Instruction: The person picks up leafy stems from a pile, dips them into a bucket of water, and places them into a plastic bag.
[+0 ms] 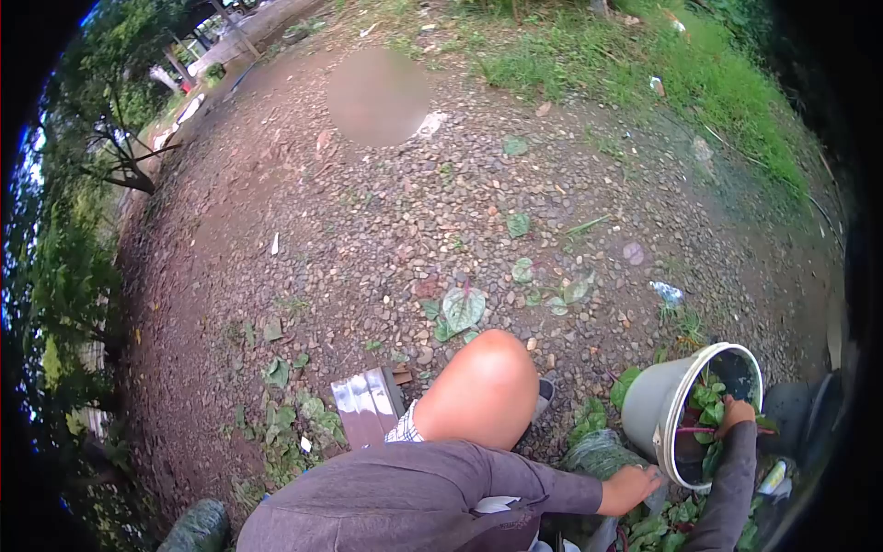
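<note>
My right hand (735, 413) reaches into the mouth of a tilted white bucket (648, 405), its fingers closed on leafy greens (708, 400) with reddish-purple stems. Part of the greens is hidden by the hand and the bucket wall. To the left and lower, my left hand (631, 488) pinches the edge of a clear plastic bag (602, 453) beside the bucket. More loose green leaves (658, 526) lie below the bucket, between my two arms.
Gravel ground (368, 230) spreads ahead, with scattered leaves (463, 308) on it. A crumpled plastic wrapper (667, 293) lies beyond the bucket. A brown and white box-like object (370, 405) stands left of my knee. Grass (717, 101) grows at the upper right.
</note>
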`<action>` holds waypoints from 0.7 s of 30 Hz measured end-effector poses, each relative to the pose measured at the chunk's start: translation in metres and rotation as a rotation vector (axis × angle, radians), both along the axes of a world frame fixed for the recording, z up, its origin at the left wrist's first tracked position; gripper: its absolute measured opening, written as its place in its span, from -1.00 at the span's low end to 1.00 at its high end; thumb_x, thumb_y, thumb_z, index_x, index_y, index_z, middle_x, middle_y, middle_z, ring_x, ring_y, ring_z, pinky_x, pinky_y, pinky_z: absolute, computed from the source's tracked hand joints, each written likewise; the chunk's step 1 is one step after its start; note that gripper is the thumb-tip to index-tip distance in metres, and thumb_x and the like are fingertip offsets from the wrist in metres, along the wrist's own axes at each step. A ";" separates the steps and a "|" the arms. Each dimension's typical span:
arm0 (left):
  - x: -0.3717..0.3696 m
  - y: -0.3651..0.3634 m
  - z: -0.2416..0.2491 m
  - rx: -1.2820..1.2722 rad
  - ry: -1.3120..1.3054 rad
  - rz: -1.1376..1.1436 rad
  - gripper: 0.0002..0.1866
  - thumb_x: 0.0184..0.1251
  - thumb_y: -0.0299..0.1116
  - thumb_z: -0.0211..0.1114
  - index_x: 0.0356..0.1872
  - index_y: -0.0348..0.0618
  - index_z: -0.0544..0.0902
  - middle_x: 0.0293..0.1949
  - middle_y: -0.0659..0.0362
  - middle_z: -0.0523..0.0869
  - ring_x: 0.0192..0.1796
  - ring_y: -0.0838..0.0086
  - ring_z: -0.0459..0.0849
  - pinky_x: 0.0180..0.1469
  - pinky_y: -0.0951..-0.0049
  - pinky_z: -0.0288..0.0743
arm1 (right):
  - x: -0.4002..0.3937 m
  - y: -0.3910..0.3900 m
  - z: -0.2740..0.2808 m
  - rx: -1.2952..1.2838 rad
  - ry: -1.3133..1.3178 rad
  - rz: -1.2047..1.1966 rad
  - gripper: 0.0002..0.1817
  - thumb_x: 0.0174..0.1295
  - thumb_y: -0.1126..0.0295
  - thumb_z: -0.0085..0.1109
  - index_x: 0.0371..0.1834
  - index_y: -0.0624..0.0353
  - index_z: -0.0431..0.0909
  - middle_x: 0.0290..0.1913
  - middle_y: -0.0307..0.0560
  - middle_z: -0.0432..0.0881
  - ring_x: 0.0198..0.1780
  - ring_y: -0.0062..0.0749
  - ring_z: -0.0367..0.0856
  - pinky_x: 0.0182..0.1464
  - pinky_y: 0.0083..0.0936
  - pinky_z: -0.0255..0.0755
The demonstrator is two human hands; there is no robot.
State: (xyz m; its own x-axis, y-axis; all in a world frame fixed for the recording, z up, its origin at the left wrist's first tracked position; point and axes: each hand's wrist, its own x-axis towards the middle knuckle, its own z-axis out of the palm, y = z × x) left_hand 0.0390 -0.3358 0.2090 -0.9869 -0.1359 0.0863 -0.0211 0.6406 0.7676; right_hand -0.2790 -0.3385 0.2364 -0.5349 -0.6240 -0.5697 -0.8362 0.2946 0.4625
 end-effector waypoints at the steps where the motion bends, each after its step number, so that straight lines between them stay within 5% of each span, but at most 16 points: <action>1: -0.003 0.003 0.002 -0.013 -0.078 -0.019 -0.41 -0.03 -0.51 0.16 0.16 -0.34 0.37 -0.04 -0.22 0.43 -0.29 0.08 0.60 -0.34 0.19 0.52 | 0.003 0.006 0.027 -0.060 -0.010 0.009 -0.19 -0.56 0.25 0.54 -0.04 0.11 0.44 -0.31 0.04 0.65 -0.20 -0.08 0.65 -0.14 -0.27 0.55; 6: 0.013 -0.012 0.041 -0.004 -0.086 0.024 -0.36 -0.06 -0.57 0.15 0.20 -0.31 0.33 -0.13 -0.19 0.45 -0.35 -0.01 0.61 -0.36 0.10 0.51 | 0.043 0.020 0.148 -0.176 0.113 -0.033 -0.25 -0.53 0.38 0.51 -0.04 0.06 0.48 -0.33 0.05 0.67 -0.21 -0.06 0.66 -0.15 -0.24 0.53; 11: 0.018 -0.013 0.042 -0.050 -0.064 0.017 -0.31 -0.10 -0.52 0.23 0.20 -0.37 0.29 -0.13 -0.22 0.45 -0.32 -0.01 0.63 -0.29 0.12 0.55 | 0.067 0.039 0.213 -0.216 0.221 -0.067 -0.24 -0.48 0.42 0.50 0.00 0.05 0.45 -0.36 0.02 0.67 -0.24 -0.09 0.66 -0.21 -0.25 0.52; 18: 0.019 -0.011 0.045 -0.141 -0.090 -0.007 -0.33 -0.10 -0.41 0.32 0.13 -0.40 0.33 -0.18 -0.19 0.53 -0.25 0.00 0.64 -0.24 0.14 0.56 | 0.084 0.072 0.230 -0.369 0.298 -0.044 -0.32 -0.34 0.42 0.43 0.01 0.04 0.41 -0.39 0.02 0.65 -0.27 -0.09 0.66 -0.27 -0.21 0.51; 21: 0.022 -0.019 0.059 -0.075 -0.085 -0.015 -0.36 -0.10 -0.39 0.31 0.12 -0.34 0.36 -0.18 -0.18 0.56 -0.22 -0.03 0.63 -0.19 0.12 0.54 | 0.091 0.109 0.188 -0.558 0.269 -0.064 -0.36 -0.29 0.45 0.38 0.01 0.04 0.42 -0.39 0.03 0.65 -0.27 -0.06 0.65 -0.26 -0.21 0.50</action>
